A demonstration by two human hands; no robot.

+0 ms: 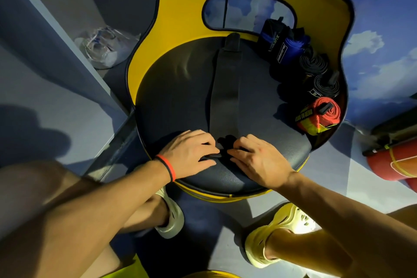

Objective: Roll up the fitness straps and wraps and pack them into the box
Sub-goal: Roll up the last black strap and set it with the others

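A long black strap (225,95) lies flat down the middle of a round dark seat (176,101) with a yellow backrest (185,7). At the strap's near end my left hand (191,153) and my right hand (257,160) pinch the small rolled-up part between their fingertips. Rolled wraps sit along the seat's right side: a red and yellow one (320,115), two black coils (316,74), a blue roll (291,47) and a black wrap with white lettering (274,36). No box is in view.
A clear plastic bag (106,45) lies on the floor to the left of the chair. Red and orange rolled mats (397,160) lie at the right edge. My feet in pale clogs (279,228) stand in front of the seat.
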